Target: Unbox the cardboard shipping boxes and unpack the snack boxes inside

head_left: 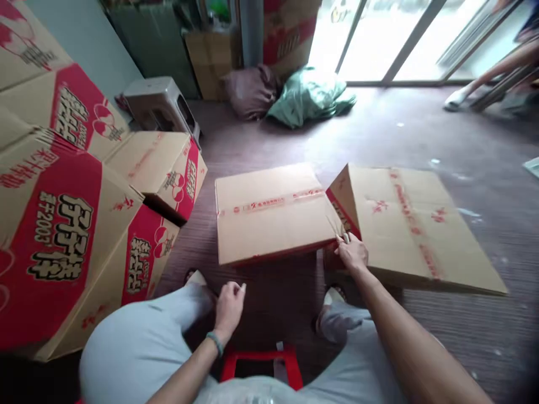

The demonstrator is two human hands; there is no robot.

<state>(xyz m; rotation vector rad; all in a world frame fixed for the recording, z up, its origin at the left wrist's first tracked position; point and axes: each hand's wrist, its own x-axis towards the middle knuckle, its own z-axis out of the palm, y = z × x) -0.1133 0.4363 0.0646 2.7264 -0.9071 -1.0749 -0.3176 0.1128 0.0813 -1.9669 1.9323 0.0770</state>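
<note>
A taped cardboard box [269, 230] lies on the floor in front of my knees, its top closed with printed tape. At its right front corner, my right hand [352, 252] is closed, with a few thin tan strands [334, 225] sticking out from the fingertips over the box top. Whether that hand also touches the cardboard, I cannot tell. My left hand [229, 308] hangs above the floor near my left knee, apart from the box, its fingers curled together; anything inside them is hidden. To the right, a second taped carton [412, 219] stands beside the box, tilted.
Red-printed cartons are stacked at the left [63, 224], with a smaller carton [155, 163] beside them. Behind are a grey stool [155, 95], a mauve sack [252, 92] and a green sack [307, 95]. A red stool [295, 367] shows between my legs. Another person's leg [484, 81] is at upper right.
</note>
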